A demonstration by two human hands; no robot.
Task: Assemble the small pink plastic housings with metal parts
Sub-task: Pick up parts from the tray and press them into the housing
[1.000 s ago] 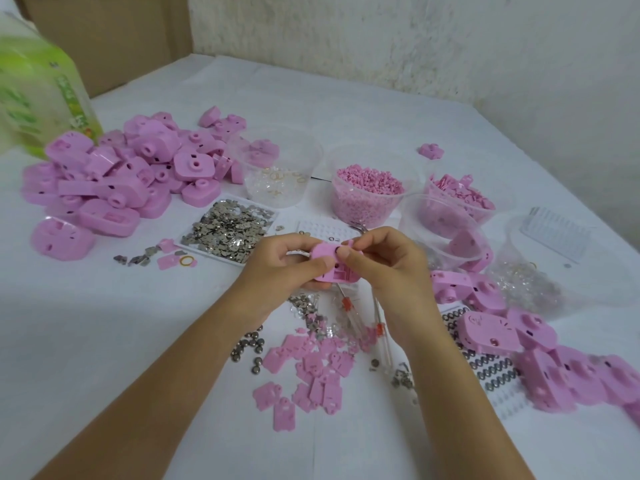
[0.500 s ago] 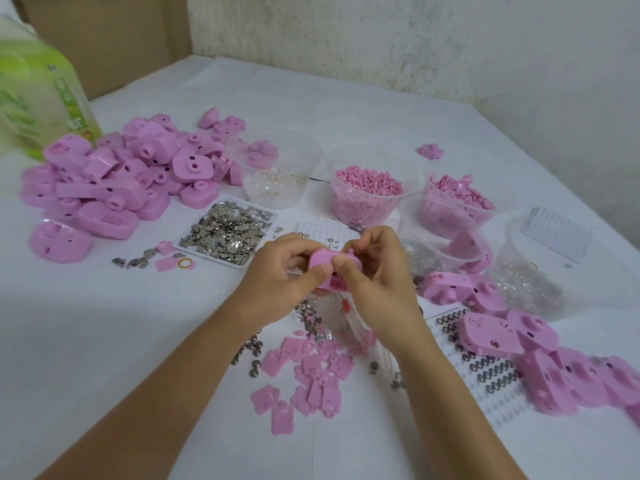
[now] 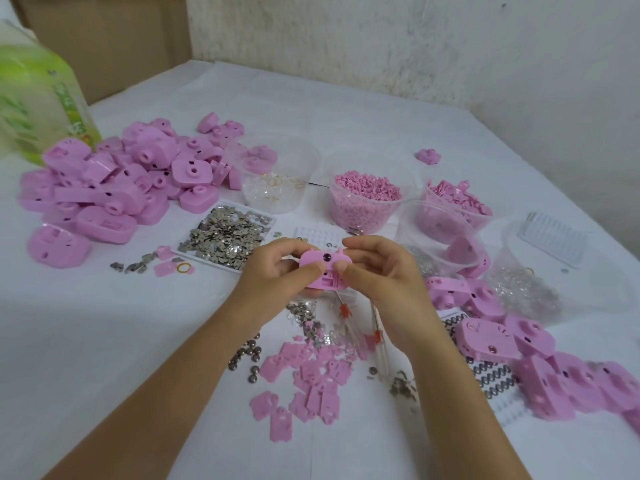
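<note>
Head view: a table under a white cloth (image 3: 86, 323), seen from above, with 2 bare forearms reaching in from the bottom edge.
Far left: a blurred green and white plastic pack (image 3: 31, 98) at the table's back corner.
Left heap: a loose pile of pink plastic housings (image 3: 114, 188), rounded blocks with holes, just right of the pack.
Metal tray: a shallow clear tray of small silver metal pieces (image 3: 225, 233) near the heap's right edge. A few more pieces lie loose on the cloth beside it.
Clear tub: a round clear plastic tub (image 3: 277, 181) behind the tray, holding clear bits and thin gold rings.
Left grip: the left hand (image 3: 273, 275) pinches the left end of the held housing between thumb and curled fingers.
Held housing: 1 small pink plastic housing (image 3: 325, 271), held above the cloth at the centre between both hands, with a dark round dot on its upper face.
Under the hands: round metal buttons (image 3: 247, 355) and flat pink plastic plates (image 3: 311, 379) lie scattered on the cloth.
Right grip: the right hand (image 3: 381, 275) pinches the housing's right end, thumb in front and fingers curled behind.
Pink tubs: a clear tub of pink pellets (image 3: 367, 202) stands behind the right hand. A clear tub of flat pink parts (image 3: 457, 202) stands to its right.
Right side: a row of pink housings (image 3: 519, 341) runs toward the lower right, partly over a white sheet of small coiled metal springs (image 3: 495, 375).
</note>
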